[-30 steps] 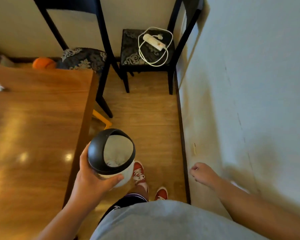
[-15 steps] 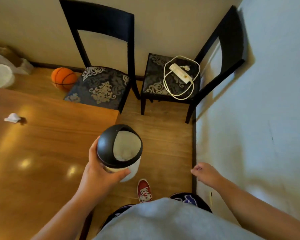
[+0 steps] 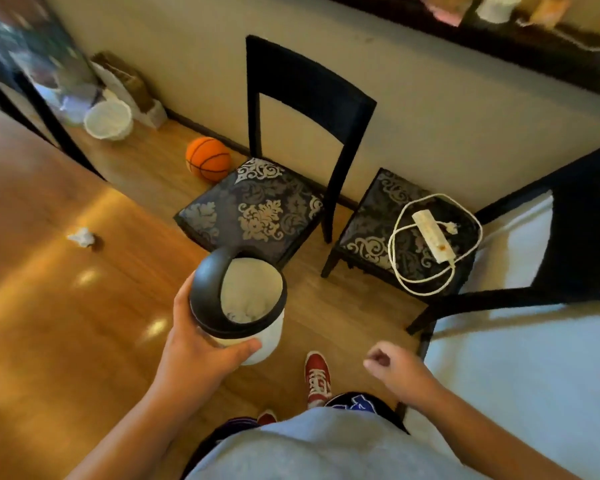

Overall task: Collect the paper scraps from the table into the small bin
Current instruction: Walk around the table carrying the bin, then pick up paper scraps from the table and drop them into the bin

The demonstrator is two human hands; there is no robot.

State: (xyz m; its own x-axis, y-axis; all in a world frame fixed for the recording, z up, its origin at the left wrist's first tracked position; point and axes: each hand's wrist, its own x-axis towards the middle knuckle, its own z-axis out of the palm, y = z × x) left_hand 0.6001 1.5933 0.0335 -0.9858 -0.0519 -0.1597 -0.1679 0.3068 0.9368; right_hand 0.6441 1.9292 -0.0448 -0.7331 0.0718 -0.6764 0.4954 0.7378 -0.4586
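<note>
My left hand (image 3: 196, 344) grips the small bin (image 3: 243, 303), a white tub with a black ring lid, held in the air just past the table's right edge. White crumpled paper shows inside it. One white paper scrap (image 3: 82, 236) lies on the wooden table (image 3: 49, 306), far to the left of the bin. My right hand (image 3: 394, 370) hangs loosely curled at the right, holding nothing, above the floor near the white wall.
Two black chairs with patterned seats stand ahead: the nearer chair (image 3: 257, 206) right behind the bin, the other chair (image 3: 409, 233) carrying a white power strip (image 3: 433, 235). An orange ball (image 3: 208, 163) and a white basket (image 3: 108, 119) sit on the floor. The white wall (image 3: 516, 358) is on my right.
The view has swung up and to the left, bringing the chairs, the ball and the scrap further into sight. The bin stays in my left hand; my right hand has moved away from the wall.
</note>
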